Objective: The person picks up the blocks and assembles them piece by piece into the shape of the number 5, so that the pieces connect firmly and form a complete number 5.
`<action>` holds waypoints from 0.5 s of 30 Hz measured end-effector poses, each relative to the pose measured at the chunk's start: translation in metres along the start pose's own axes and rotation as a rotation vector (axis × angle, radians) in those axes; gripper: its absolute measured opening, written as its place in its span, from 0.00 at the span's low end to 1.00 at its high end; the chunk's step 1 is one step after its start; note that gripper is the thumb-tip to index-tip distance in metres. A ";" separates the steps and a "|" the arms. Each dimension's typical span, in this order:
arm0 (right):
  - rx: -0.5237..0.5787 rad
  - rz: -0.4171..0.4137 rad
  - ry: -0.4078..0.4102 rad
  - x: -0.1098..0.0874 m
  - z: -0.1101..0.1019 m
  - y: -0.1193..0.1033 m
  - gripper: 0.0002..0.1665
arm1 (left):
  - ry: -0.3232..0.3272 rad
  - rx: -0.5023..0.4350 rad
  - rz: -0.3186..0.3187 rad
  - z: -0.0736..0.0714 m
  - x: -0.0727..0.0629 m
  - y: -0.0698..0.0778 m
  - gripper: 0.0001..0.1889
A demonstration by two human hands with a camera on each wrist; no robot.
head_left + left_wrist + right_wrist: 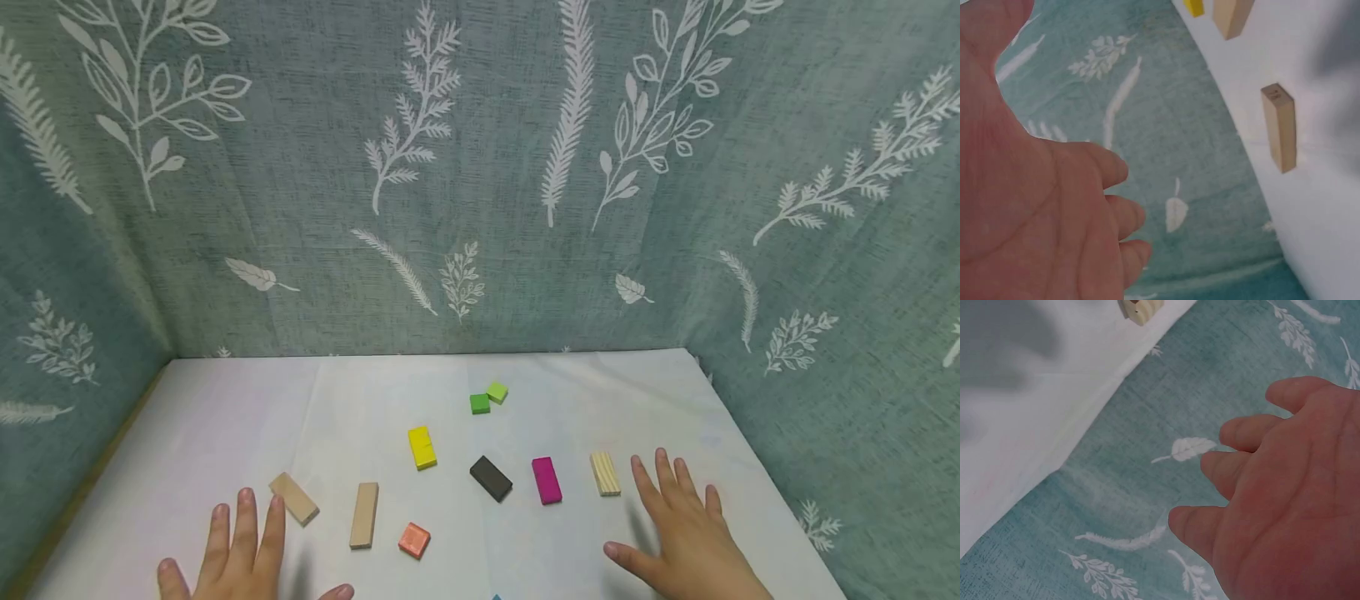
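My left hand (238,558) hovers at the lower left with its fingers spread and nothing in it. Just beyond its fingertips lies a plain wooden block (295,499), and a second plain wooden block (364,516) lies to its right. On the right side my right hand (686,537) is also spread and holds nothing. A ridged pale wooden block (605,474) is the thing nearest to it. Between the hands lie an orange block (414,541), a yellow block (422,447), a black block (491,479) and a magenta block (547,481).
Toward the back of the white-covered table (600,383) a green block (480,404) and a light green block (497,392) touch or nearly touch. A leaf-patterned green curtain (315,167) encloses the back and both sides. A small blue tip (497,597) shows at the bottom edge.
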State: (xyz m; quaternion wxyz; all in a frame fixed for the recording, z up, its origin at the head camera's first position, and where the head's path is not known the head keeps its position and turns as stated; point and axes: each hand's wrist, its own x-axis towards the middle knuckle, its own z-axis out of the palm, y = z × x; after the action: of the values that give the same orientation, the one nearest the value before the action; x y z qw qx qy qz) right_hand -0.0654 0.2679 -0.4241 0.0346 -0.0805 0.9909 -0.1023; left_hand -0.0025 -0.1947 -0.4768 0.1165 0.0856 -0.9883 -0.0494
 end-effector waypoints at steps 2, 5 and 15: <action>0.007 -0.003 -0.003 0.000 0.000 0.000 0.66 | -0.030 -0.003 0.001 0.000 0.002 0.000 0.75; 0.019 -0.011 0.000 0.000 0.000 0.000 0.66 | -0.110 0.014 0.002 -0.003 0.007 0.002 0.75; 0.032 -0.024 0.000 0.002 0.002 0.000 0.65 | -0.214 0.008 0.207 -0.032 0.053 0.029 0.68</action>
State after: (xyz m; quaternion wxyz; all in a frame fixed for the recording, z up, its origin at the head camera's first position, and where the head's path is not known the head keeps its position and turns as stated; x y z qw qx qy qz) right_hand -0.0669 0.2672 -0.4257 0.0345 -0.0918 0.9881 -0.1185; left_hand -0.0506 -0.1781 -0.4306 0.0145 -0.0222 -0.9988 -0.0423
